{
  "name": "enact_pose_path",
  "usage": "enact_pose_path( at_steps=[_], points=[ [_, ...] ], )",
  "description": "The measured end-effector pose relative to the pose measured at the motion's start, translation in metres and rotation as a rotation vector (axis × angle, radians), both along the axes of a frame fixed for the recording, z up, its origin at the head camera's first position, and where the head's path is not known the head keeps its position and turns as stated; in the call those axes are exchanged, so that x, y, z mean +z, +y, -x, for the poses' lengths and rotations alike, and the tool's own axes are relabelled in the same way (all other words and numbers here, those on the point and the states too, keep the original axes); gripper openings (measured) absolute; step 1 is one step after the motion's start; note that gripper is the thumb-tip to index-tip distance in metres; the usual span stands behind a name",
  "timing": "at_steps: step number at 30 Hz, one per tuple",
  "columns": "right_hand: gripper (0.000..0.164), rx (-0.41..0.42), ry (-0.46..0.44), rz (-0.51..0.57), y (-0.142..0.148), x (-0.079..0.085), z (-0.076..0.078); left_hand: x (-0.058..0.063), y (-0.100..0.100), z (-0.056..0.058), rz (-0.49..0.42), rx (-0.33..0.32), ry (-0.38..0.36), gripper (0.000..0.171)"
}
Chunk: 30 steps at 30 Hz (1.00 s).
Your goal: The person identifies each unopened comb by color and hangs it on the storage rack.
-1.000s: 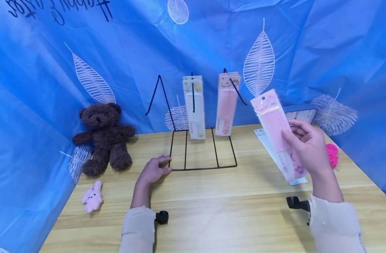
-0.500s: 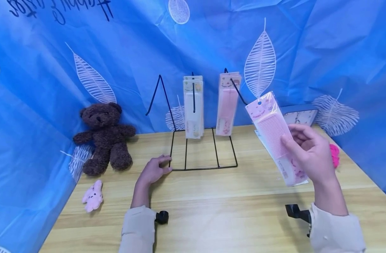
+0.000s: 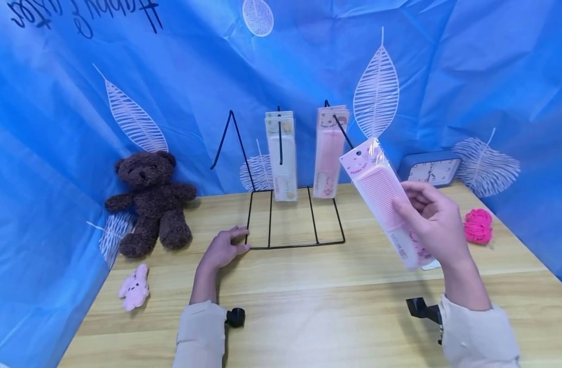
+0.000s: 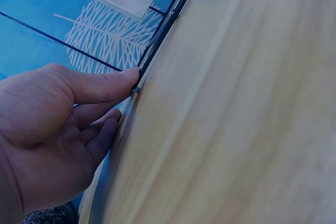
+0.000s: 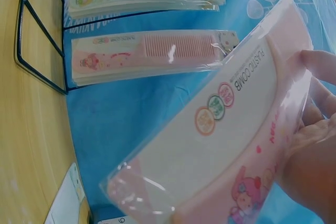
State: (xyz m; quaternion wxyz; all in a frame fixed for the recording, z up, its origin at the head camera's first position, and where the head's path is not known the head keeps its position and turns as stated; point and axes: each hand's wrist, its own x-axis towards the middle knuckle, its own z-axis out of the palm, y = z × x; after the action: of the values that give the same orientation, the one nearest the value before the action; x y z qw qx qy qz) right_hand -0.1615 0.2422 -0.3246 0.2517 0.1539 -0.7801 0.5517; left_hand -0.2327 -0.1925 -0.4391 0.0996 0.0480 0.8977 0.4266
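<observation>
My right hand (image 3: 434, 220) pinches a packaged pink comb (image 3: 382, 199), held tilted above the table to the right of a black wire display rack (image 3: 304, 245). Its printed back (image 5: 210, 114) fills much of the right wrist view. On the rack's middle hook hang packaged white combs (image 3: 283, 158); packaged pink combs (image 3: 329, 153) are on the right hook. The left hook (image 3: 222, 138) carries nothing. My left hand (image 3: 223, 249) grips the rack's front left corner, thumb (image 4: 107, 85) on the wire and fingers bent beside it.
A brown teddy bear (image 3: 152, 199) and a small pink plush toy (image 3: 135, 288) lie at the left. To the right are a blue clock (image 3: 430, 168), a bright pink yarn bundle (image 3: 478, 226) and a pale package (image 5: 65, 198), mostly hidden in the head view.
My right hand has moved left with the packaged pink comb, bringing its top end near the tip of the rack's right hook. The left hand and rack have stayed put.
</observation>
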Motion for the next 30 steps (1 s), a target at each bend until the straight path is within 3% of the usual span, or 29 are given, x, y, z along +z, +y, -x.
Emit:
enact_pose_path(
  at_steps=[19,30],
  points=[
    [0.031,-0.041,-0.045,-0.042,-0.009,-0.006,0.008,-0.002,0.0,-0.002,-0.002,0.01,0.008,0.05],
    [0.036,0.031,-0.136,-0.018,-0.022,-0.018,0.018,-0.002,0.0,0.0,0.005,0.006,0.006,0.049]
  ],
)
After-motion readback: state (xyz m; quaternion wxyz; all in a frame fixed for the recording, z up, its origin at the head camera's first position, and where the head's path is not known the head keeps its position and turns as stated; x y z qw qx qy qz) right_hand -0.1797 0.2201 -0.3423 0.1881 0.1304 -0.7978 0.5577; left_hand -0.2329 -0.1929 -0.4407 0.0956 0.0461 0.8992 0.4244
